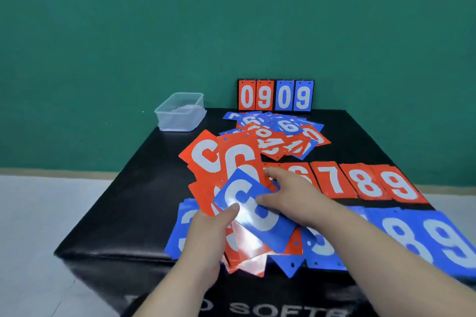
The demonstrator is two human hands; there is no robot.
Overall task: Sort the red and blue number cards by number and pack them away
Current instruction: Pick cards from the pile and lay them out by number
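Under the grip lies the black padded box [128, 201]. Its front carries white letters of which only "SOFTB" can be read, the rest being cut off. Right of the grip run two laid-out rows, the red row [365, 183] showing 7, 8, 9 and the blue row [417, 237] showing 8, 9. Beyond the grip sit the loose heap [283, 134], the scoreboard [275, 95] reading 0 9 0 9 and, further left, the clear tub [180, 113]. The left hand [206, 231] clamps a fan of cards [231, 162], its thumb pressed on a glossy blue card [257, 216]. The right hand [293, 195] reaches across with its thumb at that card's edge; I cannot tell whether it pinches anything. If the left thumb eases, the slick fan could slide apart and spill onto the sorted rows.
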